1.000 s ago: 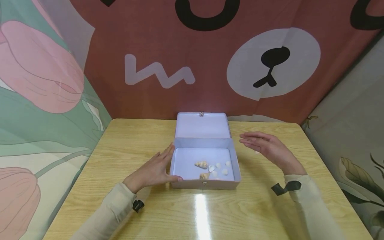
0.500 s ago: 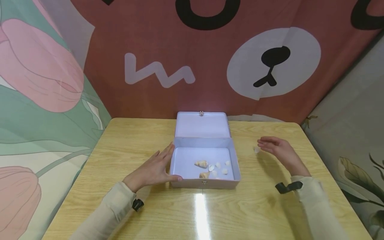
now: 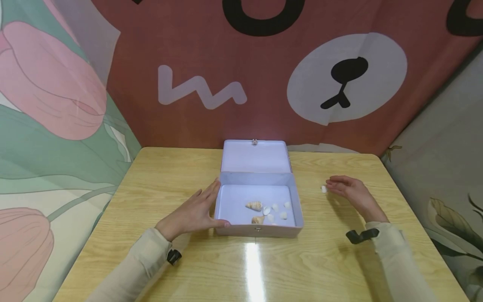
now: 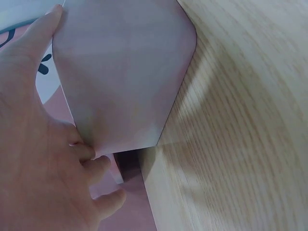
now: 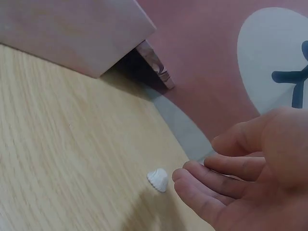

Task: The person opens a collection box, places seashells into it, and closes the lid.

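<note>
A metal box (image 3: pixel 260 232) with its lid (image 3: pixel 256 156) raised stands mid-table, pale inside. My left hand (image 3: pixel 192 212) spans its left side, thumb over the front corner and fingers toward the back; the left wrist view has the hand along the box wall (image 4: pixel 125 72). Inside lie a striped spiral shell (image 3: pixel 254 205), a tan shell (image 3: pixel 258 219) and several small white shells (image 3: pixel 284 215). To the right, my right hand (image 3: pixel 354 195) hovers with loosely bent fingers, holding nothing. Just beyond its fingertips, a ribbed white seashell (image 5: pixel 158 180) rests on the wood.
The wooden table (image 3: pixel 181 268) meets a reddish-brown cloth (image 3: pixel 264 113) printed with a bear face behind it. Patterned cloths hang along the left (image 3: pixel 56 167) and right (image 3: pixel 445 138) sides. The raised lid leans toward the back cloth.
My right hand has moved right, away from the box, and come down beside the white seashell, which now shows clearly. The left hand has stayed at the box.
</note>
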Demonstrator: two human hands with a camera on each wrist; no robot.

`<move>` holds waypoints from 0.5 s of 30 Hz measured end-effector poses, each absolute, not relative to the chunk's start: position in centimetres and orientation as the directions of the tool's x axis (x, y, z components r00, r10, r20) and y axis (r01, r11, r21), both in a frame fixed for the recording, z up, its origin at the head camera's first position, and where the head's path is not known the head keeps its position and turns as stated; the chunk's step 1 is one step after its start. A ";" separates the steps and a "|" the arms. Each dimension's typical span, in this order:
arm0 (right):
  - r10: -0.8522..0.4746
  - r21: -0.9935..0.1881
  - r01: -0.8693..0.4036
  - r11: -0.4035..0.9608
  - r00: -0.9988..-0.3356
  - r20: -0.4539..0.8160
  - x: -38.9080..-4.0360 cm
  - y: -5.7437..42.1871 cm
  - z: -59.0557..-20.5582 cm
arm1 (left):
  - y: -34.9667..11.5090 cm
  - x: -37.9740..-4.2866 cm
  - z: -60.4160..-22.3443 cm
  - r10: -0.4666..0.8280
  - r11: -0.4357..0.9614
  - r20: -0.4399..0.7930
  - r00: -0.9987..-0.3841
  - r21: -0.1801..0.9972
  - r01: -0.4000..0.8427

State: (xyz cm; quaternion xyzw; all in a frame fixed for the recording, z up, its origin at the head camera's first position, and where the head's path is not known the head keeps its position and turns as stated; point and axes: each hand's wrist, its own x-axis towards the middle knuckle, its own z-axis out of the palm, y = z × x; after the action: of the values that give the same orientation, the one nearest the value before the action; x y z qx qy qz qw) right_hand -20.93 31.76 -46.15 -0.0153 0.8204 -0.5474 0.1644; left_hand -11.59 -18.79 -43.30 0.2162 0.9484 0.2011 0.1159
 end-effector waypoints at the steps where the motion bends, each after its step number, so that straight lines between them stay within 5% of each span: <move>1: -0.199 -0.900 0.151 0.408 -0.948 -0.249 -21.0 31.7 -46.3 | -18.8 -11.6 -43.3 0.456 0.826 -0.133 -0.880 0.432 0.363; 15: -0.160 -0.827 0.066 0.559 -0.970 -0.185 -21.8 31.5 -48.4 | -18.7 -11.5 -43.3 0.451 0.825 -0.142 -0.881 0.442 0.351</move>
State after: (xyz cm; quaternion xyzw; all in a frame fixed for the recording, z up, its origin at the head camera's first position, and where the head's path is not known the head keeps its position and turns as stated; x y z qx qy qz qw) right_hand -21.79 31.48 -48.41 -0.0269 0.8746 -0.4688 0.1204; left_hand -11.48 -18.69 -43.25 0.2118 0.9476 0.2062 0.1210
